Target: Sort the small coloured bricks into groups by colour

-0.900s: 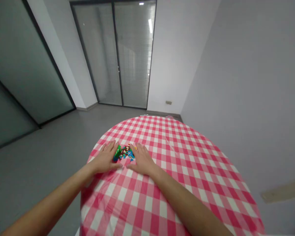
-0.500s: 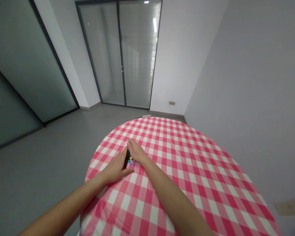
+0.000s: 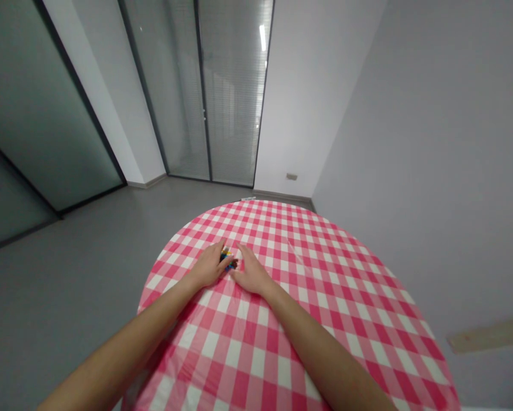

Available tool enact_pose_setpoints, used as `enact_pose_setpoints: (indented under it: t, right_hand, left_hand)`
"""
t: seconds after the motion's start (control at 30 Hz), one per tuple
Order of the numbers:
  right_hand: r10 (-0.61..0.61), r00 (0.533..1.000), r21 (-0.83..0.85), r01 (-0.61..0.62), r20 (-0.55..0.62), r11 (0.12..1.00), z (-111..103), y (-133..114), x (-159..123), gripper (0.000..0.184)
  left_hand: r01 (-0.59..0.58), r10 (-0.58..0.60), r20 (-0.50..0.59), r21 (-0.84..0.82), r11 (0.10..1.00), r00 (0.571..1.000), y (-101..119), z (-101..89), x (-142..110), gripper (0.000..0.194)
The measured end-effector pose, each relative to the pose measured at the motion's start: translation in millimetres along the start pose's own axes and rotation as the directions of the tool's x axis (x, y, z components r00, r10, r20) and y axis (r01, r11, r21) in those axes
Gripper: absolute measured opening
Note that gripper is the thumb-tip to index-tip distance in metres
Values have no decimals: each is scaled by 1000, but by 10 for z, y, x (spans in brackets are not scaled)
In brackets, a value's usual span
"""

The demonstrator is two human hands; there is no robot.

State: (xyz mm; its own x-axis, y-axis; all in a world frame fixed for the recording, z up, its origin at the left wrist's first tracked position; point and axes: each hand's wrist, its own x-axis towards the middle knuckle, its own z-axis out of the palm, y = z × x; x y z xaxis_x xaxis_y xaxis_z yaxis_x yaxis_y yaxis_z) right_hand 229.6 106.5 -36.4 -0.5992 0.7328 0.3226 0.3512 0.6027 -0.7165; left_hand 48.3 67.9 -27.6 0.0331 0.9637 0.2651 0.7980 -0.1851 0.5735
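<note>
From here I can see the left hand [image 3: 209,265] and the right hand [image 3: 251,274] low over the bench [image 3: 256,354], which wears a pink-and-white checked cloth, with a small clump of colourful little pieces [image 3: 229,261] between them. The left hand's thumb and fingers are apart around the near side of the clump, though I cannot tell whether they grip any of it; the right hand, just beside the pieces, has its thumb spread well away from its fingers.
</note>
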Motion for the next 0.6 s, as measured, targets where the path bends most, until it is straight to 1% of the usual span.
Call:
enact_pose_setpoints:
  t: [0.07, 0.1, 0.13, 0.2, 0.27, 0.3, 0.37, 0.43, 0.5, 0.53, 0.6]
  right_hand:
    - [-71, 993, -160, 85, 94, 983, 20, -77, -52, 93]
    - [-84, 990, -225, 109, 116, 968, 44, -114, -44, 95]
    - [-89, 988, -281, 121, 123, 952, 71, -143, -12, 94]
    - [-85, 990, -358, 119, 111, 926, 128, -172, 108, 83]
    - [-74, 993, -395, 106, 96, 913, 181, -166, 278, 70]
    - [-67, 994, -403, 97, 87, 910, 206, -156, 368, 65]
    - [-52, 996, -397, 78, 75, 915, 262, -142, 539, 55]
    - [-53, 995, -368, 82, 88, 926, 330, -153, 674, 47]
    - [-88, 987, -325, 128, 133, 937, 407, -197, 756, 41]
    - [-117, 979, -297, 163, 165, 941, 445, -227, 776, 38]
    - [-181, 956, -240, 237, 231, 942, 506, -285, 778, 32]
  left_hand:
    - [75, -81, -21, -195, 978, 997, 32, -21, -22, 68]
    - [103, -116, -25, -296, 950, 993, 39, -44, -51, 68]
    - [120, -139, -21, -387, 914, 990, 41, -74, -91, 68]
    - [130, -148, 5, -513, 849, 989, 23, -145, -189, 69]
    - [130, -135, 34, -562, 816, 990, -27, -218, -298, 70]
    - [129, -131, 37, -562, 817, 991, -63, -249, -350, 71]
    - [118, -123, 24, -514, 850, 992, -150, -304, -444, 73]
    - [89, -95, 5, -400, 912, 996, -246, -350, -520, 80]
    - [46, -43, 17, -207, 977, 999, -334, -394, -576, 95]
    - [20, -17, 37, -93, 995, 999, -370, -414, -595, 103]
    - [-23, 15, 82, 99, 995, 997, -426, -447, -614, 116]
